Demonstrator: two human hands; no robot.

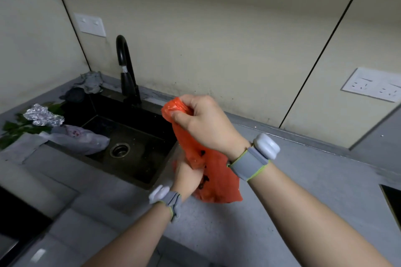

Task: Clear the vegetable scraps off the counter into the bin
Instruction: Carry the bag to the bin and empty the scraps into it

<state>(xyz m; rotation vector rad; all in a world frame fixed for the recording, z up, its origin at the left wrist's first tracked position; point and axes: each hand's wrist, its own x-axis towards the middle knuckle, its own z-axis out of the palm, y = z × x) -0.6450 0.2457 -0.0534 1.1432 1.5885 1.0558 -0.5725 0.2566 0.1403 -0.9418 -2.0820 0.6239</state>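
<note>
An orange-red plastic bag (219, 182) hangs above the grey counter (303, 180), just right of the black sink (130, 134). My right hand (208, 123) is clenched around the bag's bunched top. Lower down, my left hand (188, 178) grips the bag's body and looks blurred. Green leafy scraps (15, 130) lie on the counter at the far left, beside the sink.
A crumpled clear wrap (43, 117) and a pale plastic bag (82, 138) lie at the sink's left edge. A black tap (127, 71) stands behind the sink, with a grey rag (91, 82) in the corner. A hob corner (392, 199) shows at the right.
</note>
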